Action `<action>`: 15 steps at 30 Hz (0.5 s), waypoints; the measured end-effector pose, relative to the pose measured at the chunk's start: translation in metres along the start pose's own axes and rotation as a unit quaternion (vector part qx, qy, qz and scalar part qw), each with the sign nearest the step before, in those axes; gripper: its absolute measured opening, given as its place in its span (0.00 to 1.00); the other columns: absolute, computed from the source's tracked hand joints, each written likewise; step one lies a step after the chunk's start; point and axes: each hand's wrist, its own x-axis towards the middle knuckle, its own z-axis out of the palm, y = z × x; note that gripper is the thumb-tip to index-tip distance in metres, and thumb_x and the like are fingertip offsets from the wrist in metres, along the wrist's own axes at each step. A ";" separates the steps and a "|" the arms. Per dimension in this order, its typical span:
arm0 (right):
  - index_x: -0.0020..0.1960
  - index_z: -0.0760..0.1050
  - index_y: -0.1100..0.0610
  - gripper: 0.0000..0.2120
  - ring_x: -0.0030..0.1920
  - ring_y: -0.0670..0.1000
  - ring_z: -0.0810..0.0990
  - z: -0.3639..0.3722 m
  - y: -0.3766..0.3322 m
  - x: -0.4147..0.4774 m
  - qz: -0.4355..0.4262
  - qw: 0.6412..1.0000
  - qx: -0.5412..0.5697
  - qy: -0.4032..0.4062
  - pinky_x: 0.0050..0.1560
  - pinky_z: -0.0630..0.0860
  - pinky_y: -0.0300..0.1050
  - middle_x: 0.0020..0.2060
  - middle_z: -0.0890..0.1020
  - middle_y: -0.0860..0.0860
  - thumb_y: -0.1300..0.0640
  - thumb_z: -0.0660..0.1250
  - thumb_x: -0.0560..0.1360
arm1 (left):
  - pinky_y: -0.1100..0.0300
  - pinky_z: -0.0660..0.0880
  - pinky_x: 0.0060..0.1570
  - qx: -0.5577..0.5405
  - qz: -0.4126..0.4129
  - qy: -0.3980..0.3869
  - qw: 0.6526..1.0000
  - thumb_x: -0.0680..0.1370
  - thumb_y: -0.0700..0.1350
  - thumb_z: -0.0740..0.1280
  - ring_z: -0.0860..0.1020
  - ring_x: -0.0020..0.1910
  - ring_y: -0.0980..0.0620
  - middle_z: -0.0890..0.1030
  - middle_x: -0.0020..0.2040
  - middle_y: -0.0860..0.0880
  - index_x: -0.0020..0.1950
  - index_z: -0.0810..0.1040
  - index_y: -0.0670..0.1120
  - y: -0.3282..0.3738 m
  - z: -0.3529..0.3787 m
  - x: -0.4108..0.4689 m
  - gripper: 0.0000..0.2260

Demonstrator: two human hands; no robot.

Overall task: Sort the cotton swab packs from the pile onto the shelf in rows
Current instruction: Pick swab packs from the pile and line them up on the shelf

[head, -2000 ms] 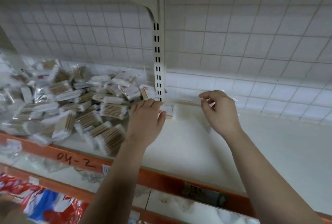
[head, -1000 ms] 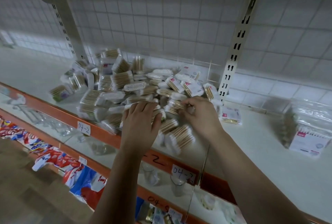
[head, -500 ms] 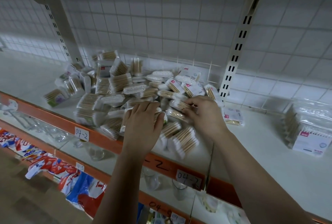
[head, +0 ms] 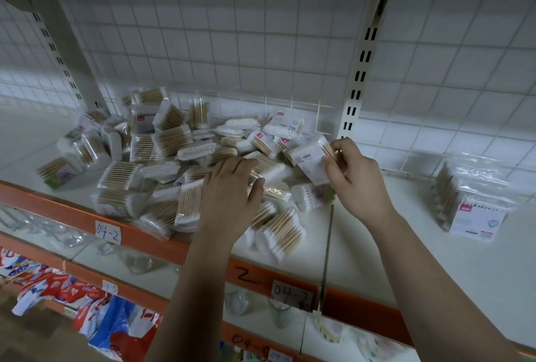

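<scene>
Pile [head: 174,164] of cotton swab packs: heaped left on shelf [head: 406,260], largely unsorted. Right hand [head: 356,179]: pinching one pack [head: 309,163] above pile's right edge. Left hand [head: 229,190]: fingers spread, resting on pile. Far right: bagged batch [head: 475,202], possibly a row begun.

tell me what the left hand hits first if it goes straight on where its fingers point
Likely the pile of cotton swab packs: packs lie just past the fingertips of the left hand, though depth is unclear.
</scene>
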 end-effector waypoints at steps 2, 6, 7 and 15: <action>0.53 0.70 0.54 0.04 0.29 0.49 0.72 -0.004 0.006 -0.002 0.014 1.000 0.006 0.010 0.33 0.68 0.42 0.25 0.71 0.48 0.56 0.62 0.78 | 0.48 0.68 0.60 0.000 0.005 -0.002 1.000 0.76 0.47 0.67 0.73 0.60 0.44 0.78 0.58 0.47 0.62 0.77 0.46 0.003 0.002 0.005 0.15; 0.52 0.72 0.53 0.07 0.28 0.46 0.70 -0.011 0.016 -0.006 0.042 0.999 0.010 0.018 0.31 0.65 0.38 0.24 0.70 0.46 0.58 0.65 0.75 | 0.50 0.65 0.64 -0.006 0.017 -0.033 0.999 0.76 0.48 0.66 0.71 0.62 0.45 0.77 0.61 0.48 0.64 0.76 0.48 0.009 0.006 0.015 0.16; 0.52 0.72 0.53 0.08 0.29 0.46 0.71 -0.013 0.018 -0.007 0.048 0.999 0.011 0.020 0.30 0.65 0.36 0.25 0.72 0.46 0.59 0.66 0.74 | 0.50 0.66 0.63 -0.004 0.020 -0.044 0.999 0.76 0.49 0.66 0.71 0.63 0.46 0.76 0.61 0.48 0.64 0.75 0.48 0.010 0.007 0.018 0.16; 0.49 0.78 0.54 0.08 0.39 0.46 0.78 -0.018 0.033 -0.009 0.061 0.998 0.007 0.006 0.39 0.70 0.32 0.40 0.81 0.45 0.59 0.71 0.70 | 0.50 0.67 0.60 0.049 0.013 -0.131 0.990 0.77 0.55 0.63 0.67 0.65 0.47 0.73 0.63 0.51 0.63 0.74 0.50 0.013 0.023 0.036 0.18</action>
